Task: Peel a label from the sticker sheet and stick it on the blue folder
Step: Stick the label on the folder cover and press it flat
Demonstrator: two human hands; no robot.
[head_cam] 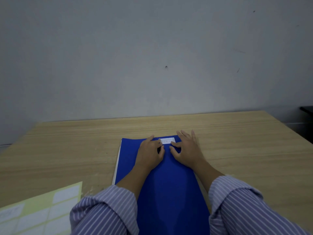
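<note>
A blue folder (169,180) lies lengthwise on the wooden table in front of me. A small white label (167,140) with handwriting lies flat near the folder's far edge. My left hand (149,150) rests on the folder with its fingertips at the label's left end. My right hand (187,150) lies flat, fingers spread, with thumb and forefinger at the label's right end and lower edge. Neither hand grips anything. The yellow sticker sheet (39,211) with white labels lies at the near left.
The wooden table (67,146) runs to a grey wall (152,56) at the back. White paper edges (118,160) show along the folder's left side. A dark object (306,110) stands beyond the table's right corner. Striped sleeves cover both forearms.
</note>
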